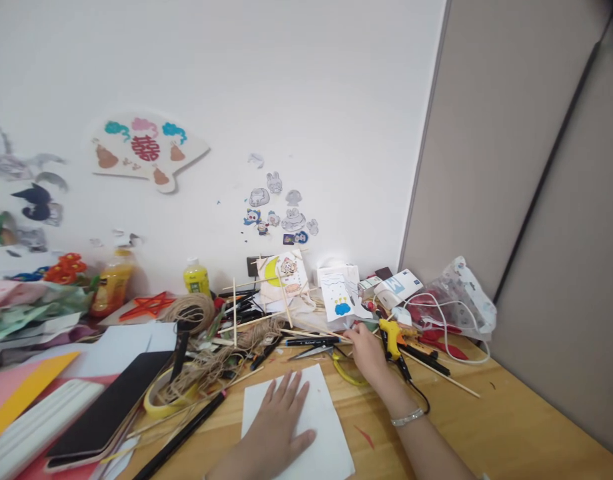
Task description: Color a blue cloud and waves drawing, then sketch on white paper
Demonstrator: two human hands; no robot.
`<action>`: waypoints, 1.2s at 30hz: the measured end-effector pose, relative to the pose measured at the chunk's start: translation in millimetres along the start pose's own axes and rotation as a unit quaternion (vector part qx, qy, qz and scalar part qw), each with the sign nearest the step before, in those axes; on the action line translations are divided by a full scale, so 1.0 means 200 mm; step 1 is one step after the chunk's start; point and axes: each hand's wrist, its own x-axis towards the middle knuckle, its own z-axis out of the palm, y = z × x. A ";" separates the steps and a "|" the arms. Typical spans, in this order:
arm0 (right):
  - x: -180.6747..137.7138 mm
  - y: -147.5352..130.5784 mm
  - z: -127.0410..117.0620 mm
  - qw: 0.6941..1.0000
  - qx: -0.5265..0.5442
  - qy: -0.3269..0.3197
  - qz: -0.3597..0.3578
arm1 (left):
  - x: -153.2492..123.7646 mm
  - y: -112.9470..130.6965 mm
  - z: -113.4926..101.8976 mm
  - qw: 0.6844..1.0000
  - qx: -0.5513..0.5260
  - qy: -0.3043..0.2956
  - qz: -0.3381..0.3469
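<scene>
My left hand [281,427] lies flat with its fingers spread on a sheet of white paper [331,427] at the front of the table. Farther forward and to the right, my right hand [369,353] has its fingers bent together among the clutter; what they pinch, if anything, is too small to make out. Beside it stands a yellow hot glue gun [390,337] with a black cord. Scissors [344,367] with yellow handles lie just left of that wrist, partly hidden by it. A black marker [311,341] rests behind the scissors.
Thin wooden sticks [235,310] and twine [191,308] are heaped along the back. Masking tape [154,397], a long black pen [186,433] and a dark folder [111,407] lie at left. Bottles [196,277] stand near the wall. A white cable [441,313] loops at right.
</scene>
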 end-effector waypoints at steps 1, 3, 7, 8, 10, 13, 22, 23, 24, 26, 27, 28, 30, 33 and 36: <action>0.00 0.00 0.01 1.000 0.000 -0.004 0.002 | 0.00 0.00 0.00 1.000 0.000 -0.002 -0.001; 0.00 0.00 0.02 1.000 -0.002 -0.005 -0.002 | 0.00 0.01 -0.01 1.000 -0.001 -0.009 -0.005; 0.00 0.01 0.04 0.999 -0.003 0.033 -0.013 | 0.00 0.02 -0.03 1.000 -0.004 -0.021 -0.012; 0.00 0.02 0.05 0.999 0.000 0.046 -0.016 | 0.00 0.02 -0.03 1.000 -0.005 -0.023 -0.014; 0.01 0.02 0.06 0.997 0.009 0.071 -0.023 | 0.00 0.03 -0.04 0.999 -0.010 -0.026 -0.016; 0.01 0.04 0.06 0.994 0.017 0.104 -0.032 | -0.01 0.03 -0.05 0.999 -0.020 -0.026 -0.011; -0.02 -0.04 0.01 0.991 0.010 0.051 -0.121 | 0.01 -0.04 -0.03 0.999 -0.025 0.029 -0.031; -0.03 -0.07 0.01 0.990 -0.001 0.008 -0.140 | 0.02 -0.05 -0.02 0.999 -0.026 0.024 -0.032; -0.04 -0.10 0.01 0.987 -0.018 -0.034 -0.155 | 0.02 -0.06 -0.02 0.999 -0.027 0.019 -0.033; -0.06 -0.14 0.01 0.980 -0.058 -0.091 -0.168 | 0.02 -0.06 -0.01 0.999 -0.027 0.011 -0.033; -0.07 -0.15 0.01 0.978 -0.075 -0.102 -0.165 | 0.02 -0.06 -0.01 0.999 -0.027 0.009 -0.035; -0.07 -0.16 0.01 0.978 -0.088 -0.104 -0.158 | 0.02 -0.06 -0.01 0.999 -0.026 0.006 -0.036; -0.06 -0.15 0.00 0.980 -0.103 -0.087 -0.144 | 0.01 -0.05 -0.02 0.999 -0.025 0.004 -0.041; -0.03 -0.10 -0.02 0.986 -0.121 -0.023 -0.114 | 0.01 -0.03 -0.04 0.999 -0.020 0.010 -0.046; -0.01 -0.01 -0.01 0.988 -0.136 0.027 -0.072 | -0.01 -0.02 -0.06 0.998 -0.009 0.031 -0.051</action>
